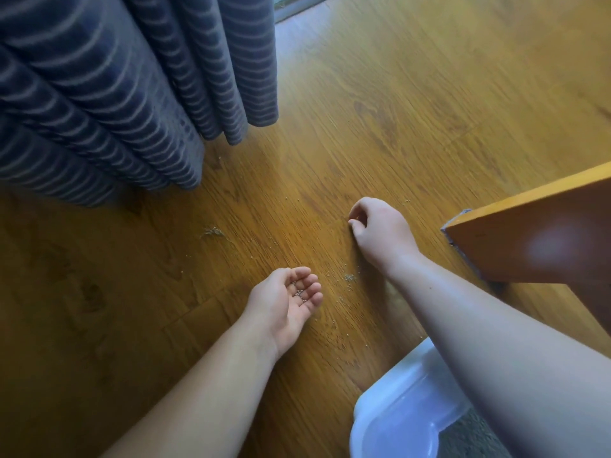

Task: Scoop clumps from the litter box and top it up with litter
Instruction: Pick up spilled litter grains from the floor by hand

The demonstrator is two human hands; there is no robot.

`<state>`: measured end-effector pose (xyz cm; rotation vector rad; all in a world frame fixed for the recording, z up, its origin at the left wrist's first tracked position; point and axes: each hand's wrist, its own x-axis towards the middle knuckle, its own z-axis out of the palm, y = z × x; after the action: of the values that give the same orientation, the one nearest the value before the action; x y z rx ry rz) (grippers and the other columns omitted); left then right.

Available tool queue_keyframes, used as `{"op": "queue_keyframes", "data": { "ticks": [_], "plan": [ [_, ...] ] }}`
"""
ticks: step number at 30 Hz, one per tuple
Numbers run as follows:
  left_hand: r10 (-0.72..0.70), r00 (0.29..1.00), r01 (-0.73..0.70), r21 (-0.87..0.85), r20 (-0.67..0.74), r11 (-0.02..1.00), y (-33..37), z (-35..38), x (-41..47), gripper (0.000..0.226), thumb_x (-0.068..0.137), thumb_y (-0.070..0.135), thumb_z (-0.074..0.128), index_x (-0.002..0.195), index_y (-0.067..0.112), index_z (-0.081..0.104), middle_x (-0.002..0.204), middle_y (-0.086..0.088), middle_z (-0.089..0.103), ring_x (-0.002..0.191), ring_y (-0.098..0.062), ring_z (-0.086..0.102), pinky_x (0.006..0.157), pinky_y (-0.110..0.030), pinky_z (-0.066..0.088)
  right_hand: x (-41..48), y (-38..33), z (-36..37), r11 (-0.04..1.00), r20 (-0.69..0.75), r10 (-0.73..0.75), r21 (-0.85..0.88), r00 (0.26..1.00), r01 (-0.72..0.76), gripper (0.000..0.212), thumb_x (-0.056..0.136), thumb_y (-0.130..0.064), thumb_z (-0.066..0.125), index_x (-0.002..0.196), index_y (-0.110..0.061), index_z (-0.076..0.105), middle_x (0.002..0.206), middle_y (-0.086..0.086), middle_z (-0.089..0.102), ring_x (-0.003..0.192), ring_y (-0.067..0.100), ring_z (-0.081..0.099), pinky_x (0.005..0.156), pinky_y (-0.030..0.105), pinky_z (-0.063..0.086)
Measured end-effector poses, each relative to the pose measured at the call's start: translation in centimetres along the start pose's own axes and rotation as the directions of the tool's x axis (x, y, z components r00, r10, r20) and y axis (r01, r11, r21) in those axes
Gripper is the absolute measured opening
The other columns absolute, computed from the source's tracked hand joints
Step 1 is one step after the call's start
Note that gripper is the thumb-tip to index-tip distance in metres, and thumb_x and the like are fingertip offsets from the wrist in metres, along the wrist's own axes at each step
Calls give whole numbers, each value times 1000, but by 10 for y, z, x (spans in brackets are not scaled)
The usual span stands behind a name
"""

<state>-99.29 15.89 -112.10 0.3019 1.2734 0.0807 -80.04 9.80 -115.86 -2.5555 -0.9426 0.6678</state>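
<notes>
On my feed, the left hand (pixel 284 299) sits just below the middle of the frame, palm up and loosely cupped, the fingers half bent. A small heap of grey grains (pixel 299 290) lies on the fingers. No finger or thumb closes over them.

The right hand (pixel 380 229) is right of centre, knuckles up, fingers curled down with the tips at the floor (pixel 396 110). Thumb and forefinger come together at the boards. I cannot tell whether a grain is held between them, as the spot is too small and in shadow. The two hands are near each other but apart.

Loose litter (pixel 348 277) is scattered on the floor between and below the hands, with a denser speck just right of the left fingertips. A small tuft of debris (pixel 213 231) lies left of centre.

The litter box (pixel 396 418) is in the lower right corner. I see only its pale, glossy rim and one rounded corner. The right forearm crosses above it and hides the rest. A patch of grey-brown litter fill (pixel 482 434) shows inside at the bottom edge.

A dark blue striped curtain (pixel 115 94) hangs in folds across the upper left, its hem close to the floor. At the right edge an orange wooden board (pixel 535 236) juts in, its corner close to the right hand.
</notes>
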Motion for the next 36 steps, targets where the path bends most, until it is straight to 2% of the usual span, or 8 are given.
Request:
{"op": "queue_keyframes", "data": {
  "ticks": [9,12,16,18,21,24,28,36],
  "plan": [
    [-12,1000,12,-12,1,1000,3,-4,-4,29,102,14,40,115,0,62,105,-18,64,96,-27,65,76,-36,57,3,-12,0,973,1,-22,-228,1000,22,12,97,-31,50,94,-22,58,97,-6,58,86,20,56,71,34,47],
    [-12,1000,12,-28,12,1000,5,-5,-1,30,103,15,39,115,0,63,109,-19,66,101,-29,66,80,-37,58,-14,-35,-2,986,76,-134,-93,988,141,7,90,-30,56,86,-26,58,86,-9,59,80,15,56,70,32,46],
    [-27,999,32,-117,39,993,15,-10,6,35,104,18,35,119,1,61,106,-18,70,98,-27,69,75,-36,58,-49,-75,0,911,392,-406,110,825,396,6,84,-25,60,82,-25,65,78,-9,62,75,9,58,69,32,51],
    [-27,999,33,-149,40,988,22,-15,6,34,104,17,34,113,0,62,99,-17,70,90,-24,67,71,-34,56,-49,-80,3,891,433,-446,129,784,436,15,85,-22,58,89,-25,72,84,-10,65,79,8,61,72,31,52],
    [-3,1000,6,-167,20,986,34,-22,2,29,102,14,37,98,-1,61,89,-16,62,82,-24,59,74,-34,54,-28,-87,8,898,244,-432,201,868,391,12,86,-17,62,86,-23,71,84,-10,67,80,8,61,75,29,50],
    [38,998,-42,-107,-43,993,41,-35,-2,26,102,15,40,101,1,62,90,-16,61,84,-25,59,78,-35,54,4,-94,19,940,61,-298,192,953,281,11,90,-17,60,89,-24,67,89,-11,65,84,9,58,75,25,42],
    [50,995,-58,-94,-84,994,43,-49,-9,27,102,16,40,105,1,63,96,-16,62,88,-26,60,74,-35,55,29,-94,40,983,12,-147,114,989,144,5,92,-21,58,93,-25,60,94,-7,59,88,16,57,77,28,41],
    [55,993,-66,-98,-104,993,42,-68,-20,30,104,17,40,111,0,63,101,-17,63,94,-28,62,84,-38,56,32,-95,48,992,-38,-105,61,994,107,4,95,-24,58,91,-24,57,96,-3,58,88,20,56,76,31,42]
  ]
}}
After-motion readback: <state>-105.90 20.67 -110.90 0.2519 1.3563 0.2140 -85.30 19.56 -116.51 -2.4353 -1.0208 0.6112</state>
